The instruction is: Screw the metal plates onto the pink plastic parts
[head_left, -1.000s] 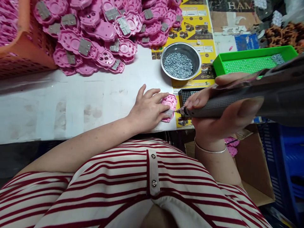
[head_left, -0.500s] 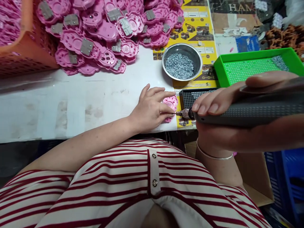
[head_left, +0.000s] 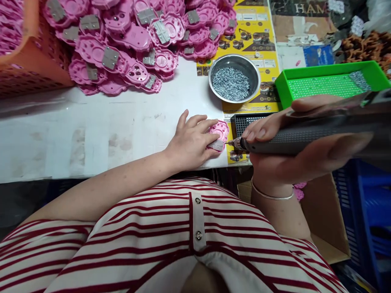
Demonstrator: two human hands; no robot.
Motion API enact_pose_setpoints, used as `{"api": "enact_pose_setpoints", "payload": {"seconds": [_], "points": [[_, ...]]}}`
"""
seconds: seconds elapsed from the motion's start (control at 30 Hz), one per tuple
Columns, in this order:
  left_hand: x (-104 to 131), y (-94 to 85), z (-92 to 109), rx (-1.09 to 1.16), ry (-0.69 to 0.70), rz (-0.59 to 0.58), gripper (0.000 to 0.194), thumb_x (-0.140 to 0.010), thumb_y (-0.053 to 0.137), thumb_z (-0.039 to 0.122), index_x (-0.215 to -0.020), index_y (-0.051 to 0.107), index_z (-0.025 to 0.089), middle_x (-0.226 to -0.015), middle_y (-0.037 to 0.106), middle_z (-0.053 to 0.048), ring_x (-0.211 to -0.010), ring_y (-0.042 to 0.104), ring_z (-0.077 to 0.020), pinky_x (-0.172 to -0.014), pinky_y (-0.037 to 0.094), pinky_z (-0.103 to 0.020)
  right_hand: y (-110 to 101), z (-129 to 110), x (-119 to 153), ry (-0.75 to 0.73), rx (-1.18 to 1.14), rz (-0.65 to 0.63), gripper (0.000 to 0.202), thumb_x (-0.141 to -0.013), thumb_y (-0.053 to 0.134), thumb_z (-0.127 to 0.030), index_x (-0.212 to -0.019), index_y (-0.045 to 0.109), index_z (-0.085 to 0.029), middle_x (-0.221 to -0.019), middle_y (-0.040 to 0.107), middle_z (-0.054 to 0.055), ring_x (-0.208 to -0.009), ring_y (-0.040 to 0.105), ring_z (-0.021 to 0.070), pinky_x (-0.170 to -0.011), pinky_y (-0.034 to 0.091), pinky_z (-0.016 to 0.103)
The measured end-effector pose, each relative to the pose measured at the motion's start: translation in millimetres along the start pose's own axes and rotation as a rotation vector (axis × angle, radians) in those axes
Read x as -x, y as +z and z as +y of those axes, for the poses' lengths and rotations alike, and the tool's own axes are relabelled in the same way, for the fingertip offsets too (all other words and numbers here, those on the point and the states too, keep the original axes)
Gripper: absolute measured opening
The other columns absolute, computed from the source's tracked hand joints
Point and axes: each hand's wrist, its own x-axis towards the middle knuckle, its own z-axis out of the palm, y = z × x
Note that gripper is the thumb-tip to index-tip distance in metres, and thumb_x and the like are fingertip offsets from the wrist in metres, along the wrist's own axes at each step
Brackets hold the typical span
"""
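Near the table's front edge lies a pink plastic shell (head_left: 223,127) with a grey metal plate (head_left: 216,145) at its lower end. My left hand (head_left: 191,140) rests on the shell's left side, fingers spread, fingertips touching shell and plate. A dark grey power screwdriver (head_left: 287,137) lies across my right hand (head_left: 269,162), whose fingers wrap round it. Its bit points left and reaches the plate's right edge; whether a screw sits there is too small to tell. Behind the shell stands a metal bowl (head_left: 210,77) of small screws.
Pink shells (head_left: 134,38) are heaped at the back left beside an orange basket (head_left: 45,53). A black perforated tray (head_left: 240,124) and a green tray (head_left: 324,69) stand right. Below are a cardboard box (head_left: 324,219) and blue crates (head_left: 351,203).
My left fingers have spread apart, uncovering the grey plate on the shell. My right hand and the screwdriver have tilted and shifted slightly left.
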Motion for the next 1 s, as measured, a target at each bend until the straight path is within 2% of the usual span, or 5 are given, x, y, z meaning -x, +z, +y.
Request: {"api": "enact_pose_setpoints", "payload": {"seconds": [0.07,0.17,0.4,0.9,1.0], "points": [[1,1.7,-1,-0.016,0.004,0.015,0.021,-0.09,0.07,0.037,-0.107,0.079,0.029,-0.142,0.063,-0.006,-0.135,0.049,-0.0361,-0.121,0.018,-0.072,7,-1,1,-0.105,-0.016,0.05,0.014,-0.094,0.056,-0.046,-0.102,0.068,-0.043,-0.068,0.053,-0.007,-0.061,0.056,0.0033,-0.059,0.049,0.018],[1,2.9,-1,-0.023,0.005,0.022,0.02,-0.092,0.067,0.035,-0.107,0.079,0.03,-0.14,0.064,-0.005,-0.134,0.05,-0.0348,-0.121,0.018,-0.071,9,-1,2,-0.129,0.023,0.051,0.015,-0.094,0.055,-0.046,-0.102,0.067,-0.044,-0.067,0.055,-0.007,-0.059,0.057,0.0054,-0.057,0.051,0.019],[-1,0.4,-1,-0.005,-0.019,0.007,0.018,-0.091,0.069,0.036,-0.105,0.08,0.032,-0.14,0.064,-0.004,-0.133,0.05,-0.0342,-0.121,0.018,-0.071,5,8,0,-0.131,0.157,0.07,0.035,-0.091,0.052,-0.062,-0.102,0.06,-0.03,-0.058,0.045,-0.004,-0.048,0.052,0.0122,-0.047,0.044,0.027],[-9,-6.1,3,-0.001,-0.055,-0.064,0.016,-0.09,0.072,0.039,-0.102,0.08,0.032,-0.137,0.065,-0.003,-0.13,0.051,-0.0317,-0.122,0.018,-0.069,8,21,-15,-0.143,-0.088,0.003,0.028,-0.086,0.066,-0.051,-0.082,0.065,-0.023,-0.047,0.053,-0.007,-0.036,0.046,0.0097,-0.036,0.04,0.024],[-9,-6.3,2,-0.006,-0.05,-0.066,0.016,-0.09,0.071,0.037,-0.102,0.08,0.032,-0.136,0.066,-0.003,-0.128,0.052,-0.031,-0.121,0.018,-0.069,6,24,-14,-0.148,-0.083,-0.049,0.026,-0.09,0.06,-0.048,-0.087,0.067,-0.023,-0.05,0.054,-0.007,-0.038,0.048,0.01,-0.037,0.041,0.025]]}}
